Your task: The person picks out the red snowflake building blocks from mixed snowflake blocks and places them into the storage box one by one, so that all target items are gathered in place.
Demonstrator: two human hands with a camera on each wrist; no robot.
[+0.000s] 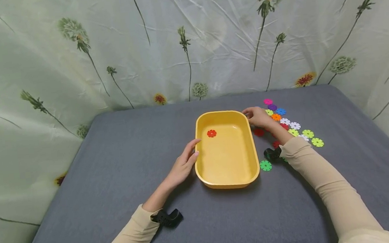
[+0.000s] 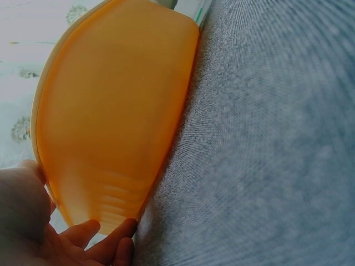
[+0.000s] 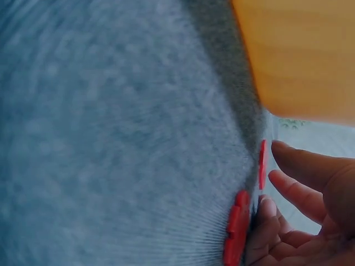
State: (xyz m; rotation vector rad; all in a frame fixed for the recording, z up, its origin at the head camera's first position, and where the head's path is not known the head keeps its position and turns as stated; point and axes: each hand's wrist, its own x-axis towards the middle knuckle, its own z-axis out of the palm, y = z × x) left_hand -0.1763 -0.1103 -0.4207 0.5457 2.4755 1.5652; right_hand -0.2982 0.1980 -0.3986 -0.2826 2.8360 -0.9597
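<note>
A yellow plastic tub (image 1: 228,184) stands on the grey cloth, with one red flower-shaped disc (image 1: 211,133) inside. My left hand (image 1: 182,167) touches the tub's left side, thumb and fingertips at the rim; in the left wrist view its fingers (image 2: 83,233) lie along the outer wall. At the tub's far right corner is my right hand (image 1: 260,117), its fingers loosely bent. The right wrist view shows its thumb (image 3: 299,160) and fingers apart beside a red disc (image 3: 263,165) on the cloth, with a second red disc (image 3: 237,230) nearer. Nothing shows between them.
Several coloured discs, among them a lime disc (image 1: 317,142), a blue disc (image 1: 280,111) and a pink disc (image 1: 268,101), spread around the right forearm. A green disc (image 1: 265,165) lies close to the tub's right side. A floral curtain (image 1: 223,56) hangs behind the table.
</note>
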